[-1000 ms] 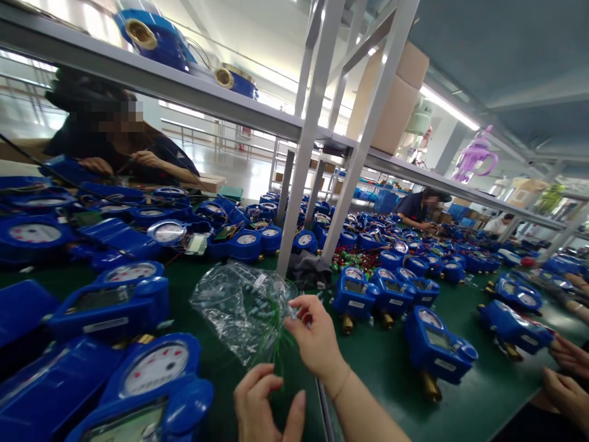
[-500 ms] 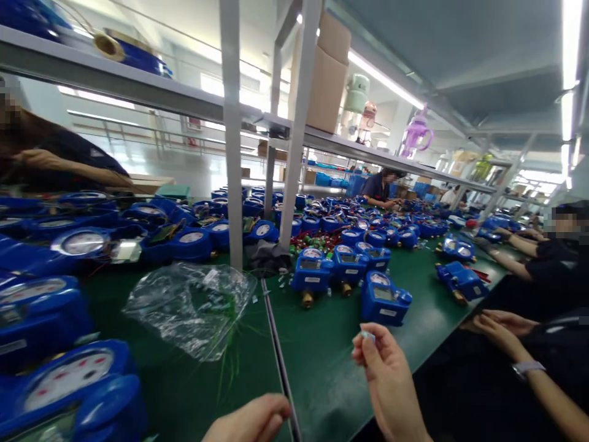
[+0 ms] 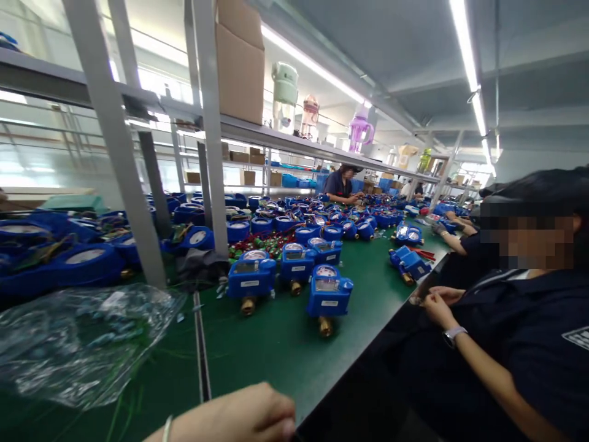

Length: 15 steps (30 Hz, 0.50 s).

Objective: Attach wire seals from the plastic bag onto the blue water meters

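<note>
My left hand reaches in from the bottom edge, a thin bangle at its wrist. Its fingers are curled together, and the frame edge cuts off the fingertips, so whatever they hold, if anything, is hidden. My right hand is out of view. Ahead of the left hand, a blue water meter with a brass fitting stands on the green tabletop. Two similar meters, one blue water meter and another water meter, stand just behind it. A clear plastic bag holding small pale-blue pieces lies to the left.
A co-worker sits close on the right, hands together by the table edge. Grey posts carry a shelf with a cardboard box and drink bottles. Many blue meters and wires crowd the back. A dark cloth lies beside the posts.
The view has swung to the right. My right hand, which pinched a small pale-blue piece, has left the view. My left hand stays low in the middle, now showing its wrist.
</note>
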### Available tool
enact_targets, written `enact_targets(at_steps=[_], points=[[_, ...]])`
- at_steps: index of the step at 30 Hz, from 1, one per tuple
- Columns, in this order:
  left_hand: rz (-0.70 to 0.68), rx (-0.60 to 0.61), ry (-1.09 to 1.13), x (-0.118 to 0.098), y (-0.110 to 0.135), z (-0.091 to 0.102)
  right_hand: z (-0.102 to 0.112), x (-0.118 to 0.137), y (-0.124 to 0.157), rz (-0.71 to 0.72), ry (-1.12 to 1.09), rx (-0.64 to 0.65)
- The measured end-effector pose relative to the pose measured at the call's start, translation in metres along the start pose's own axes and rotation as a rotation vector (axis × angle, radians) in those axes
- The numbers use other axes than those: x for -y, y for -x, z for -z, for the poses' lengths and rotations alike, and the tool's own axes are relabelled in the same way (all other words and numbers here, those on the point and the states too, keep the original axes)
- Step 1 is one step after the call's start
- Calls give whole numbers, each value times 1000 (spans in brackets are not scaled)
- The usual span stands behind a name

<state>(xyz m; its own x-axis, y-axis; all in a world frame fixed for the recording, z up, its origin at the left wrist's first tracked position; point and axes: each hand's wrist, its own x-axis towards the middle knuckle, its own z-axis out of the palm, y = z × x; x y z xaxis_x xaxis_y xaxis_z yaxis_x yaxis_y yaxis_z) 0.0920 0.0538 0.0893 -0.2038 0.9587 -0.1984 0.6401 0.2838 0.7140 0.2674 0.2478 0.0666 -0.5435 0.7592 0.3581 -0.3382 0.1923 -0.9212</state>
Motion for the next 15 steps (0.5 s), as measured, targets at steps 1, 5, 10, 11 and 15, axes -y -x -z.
enact_targets(at_steps=[1,5,10,11,15], points=[[25,-84,109,4,-11,10,16,1,-23,13,-15,-27],[167,-541,444,24,-76,36,62,2,-87,40,-58,-126],[277,-583,795,20,-154,32,84,-3,-102,43,-64,-216],[293,-556,863,17,-163,29,86,-4,-102,47,-63,-227],[350,-528,1060,5,-171,21,86,-4,-101,60,-66,-238]])
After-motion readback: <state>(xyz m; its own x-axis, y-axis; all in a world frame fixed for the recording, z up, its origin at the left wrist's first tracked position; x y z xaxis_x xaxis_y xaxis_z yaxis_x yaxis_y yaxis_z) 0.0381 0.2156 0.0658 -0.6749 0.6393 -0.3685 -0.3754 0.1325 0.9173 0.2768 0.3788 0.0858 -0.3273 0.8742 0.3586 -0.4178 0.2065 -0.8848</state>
